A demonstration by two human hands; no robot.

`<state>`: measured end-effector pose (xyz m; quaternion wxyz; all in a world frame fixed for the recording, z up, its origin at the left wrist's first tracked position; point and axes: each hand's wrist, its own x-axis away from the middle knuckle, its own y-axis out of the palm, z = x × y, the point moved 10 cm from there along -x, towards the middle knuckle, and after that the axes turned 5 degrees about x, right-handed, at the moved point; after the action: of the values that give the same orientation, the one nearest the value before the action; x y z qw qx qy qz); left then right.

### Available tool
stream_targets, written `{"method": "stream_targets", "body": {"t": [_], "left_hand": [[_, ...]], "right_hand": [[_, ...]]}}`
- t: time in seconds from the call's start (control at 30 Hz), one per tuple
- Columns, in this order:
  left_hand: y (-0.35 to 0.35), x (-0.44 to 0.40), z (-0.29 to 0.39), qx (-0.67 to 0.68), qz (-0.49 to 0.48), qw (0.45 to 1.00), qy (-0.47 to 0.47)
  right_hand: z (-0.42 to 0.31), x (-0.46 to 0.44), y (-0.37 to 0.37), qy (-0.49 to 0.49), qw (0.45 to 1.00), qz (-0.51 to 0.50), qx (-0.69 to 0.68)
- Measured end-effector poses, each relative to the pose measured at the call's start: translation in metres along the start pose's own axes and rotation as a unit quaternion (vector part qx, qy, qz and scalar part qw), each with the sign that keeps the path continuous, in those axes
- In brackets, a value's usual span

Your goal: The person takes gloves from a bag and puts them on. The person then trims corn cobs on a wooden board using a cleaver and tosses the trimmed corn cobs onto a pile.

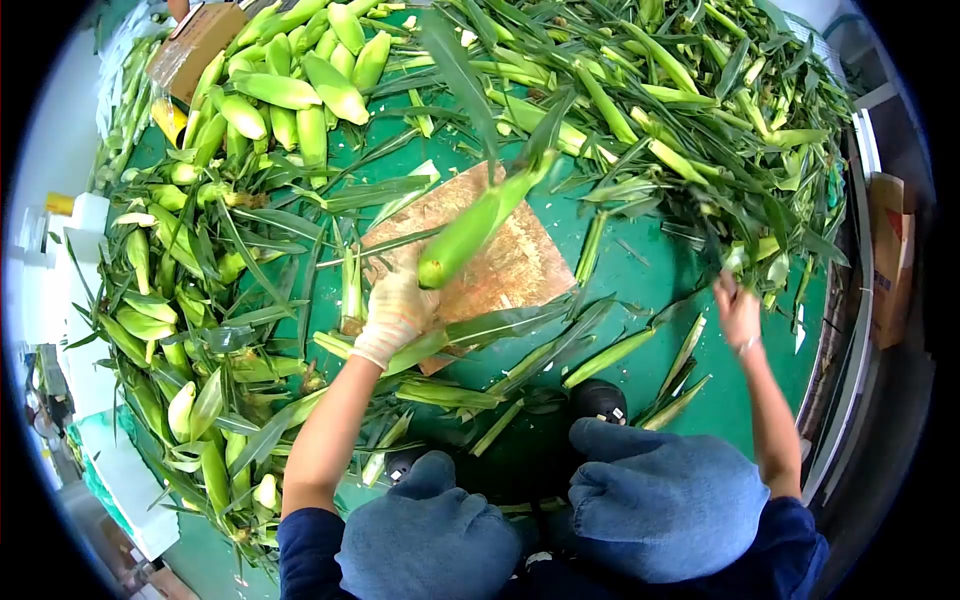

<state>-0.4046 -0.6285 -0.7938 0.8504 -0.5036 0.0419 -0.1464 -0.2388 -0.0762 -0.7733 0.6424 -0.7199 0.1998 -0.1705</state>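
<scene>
My left hand (398, 312), in a pale glove, is closed around the lower part of a green ear of corn (470, 232) still in its husk. The ear slants up to the right above a worn wooden board (535, 262), its cut end towards me and long leaves at its tip. My right hand (738, 315), bare, is out to the right at the near edge of the heap of husk leaves (760, 190). Its fingers are curled closed; a dark, blurred shape lies just beyond them, and I cannot make out what they hold.
Trimmed ears of corn (290, 90) are piled at the back left, near a cardboard box (195, 45). More untrimmed ears (150, 320) lie along the left. Loose leaves and stalk pieces (608, 358) are scattered over the green floor (625, 270) before my knees.
</scene>
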Motion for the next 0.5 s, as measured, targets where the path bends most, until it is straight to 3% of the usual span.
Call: {"method": "stream_targets", "body": {"t": [0.1,0.17,0.23,0.27,0.3,0.33,0.37,0.43,0.5], "left_hand": [[0.014,0.021,-0.006,-0.027,-0.022,0.999,-0.022],[0.023,0.034,-0.009,-0.049,-0.033,0.998,-0.033],[0.022,0.038,0.001,-0.113,-0.030,0.993,-0.029],[0.023,0.041,-0.001,-0.097,-0.042,0.994,-0.037],[0.023,0.046,-0.006,-0.098,-0.043,0.994,-0.037],[0.029,0.049,-0.005,-0.153,-0.055,0.987,0.005],[0.032,0.053,-0.014,-0.174,-0.046,0.984,-0.015],[0.014,0.056,-0.005,-0.217,-0.035,0.974,-0.048],[0.013,0.067,-0.017,-0.186,-0.022,0.982,-0.023]], "right_hand": [[-0.111,0.076,-0.014,-0.055,0.980,-0.014,-0.192],[-0.198,0.119,-0.010,-0.163,0.950,-0.084,-0.252],[-0.262,0.139,0.008,-0.295,0.930,-0.112,-0.188],[-0.286,0.143,0.023,-0.359,0.924,-0.096,-0.093],[-0.313,0.141,0.026,-0.393,0.906,-0.109,-0.109],[-0.332,0.138,0.036,-0.402,0.902,-0.130,-0.088],[-0.342,0.130,0.046,-0.395,0.906,-0.142,-0.062],[-0.328,0.097,0.072,-0.313,0.937,-0.155,-0.028],[-0.287,0.057,0.090,-0.211,0.968,-0.131,-0.023]]}}
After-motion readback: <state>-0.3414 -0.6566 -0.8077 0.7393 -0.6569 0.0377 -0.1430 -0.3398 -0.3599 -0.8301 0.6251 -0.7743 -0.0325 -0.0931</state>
